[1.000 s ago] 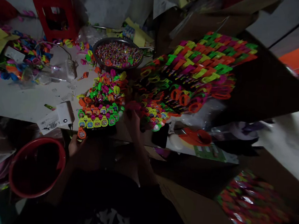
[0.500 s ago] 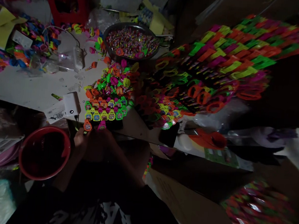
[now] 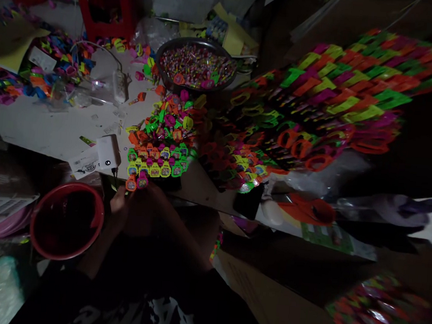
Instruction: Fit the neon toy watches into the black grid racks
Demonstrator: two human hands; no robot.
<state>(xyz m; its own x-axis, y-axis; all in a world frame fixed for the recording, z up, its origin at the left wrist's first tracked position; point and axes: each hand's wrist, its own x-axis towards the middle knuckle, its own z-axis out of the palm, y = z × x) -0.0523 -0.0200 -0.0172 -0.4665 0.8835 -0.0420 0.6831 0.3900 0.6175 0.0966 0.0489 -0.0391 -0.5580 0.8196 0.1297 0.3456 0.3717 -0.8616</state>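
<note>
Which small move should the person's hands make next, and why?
Perhaps the right hand, close to the pink watch, should square it with the orange watch by the left hand, since the yellow watches just beyond sit in a neat row.

Plastic toy watches (image 3: pixel 155 171), metal bowl (image 3: pixel 205 43), smooth plastic tub (image 3: pixel 96 215)

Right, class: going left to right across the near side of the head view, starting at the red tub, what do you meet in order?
Red tub → left hand → orange toy watch → magenta toy watch → black flat object → white rounded object.
</note>
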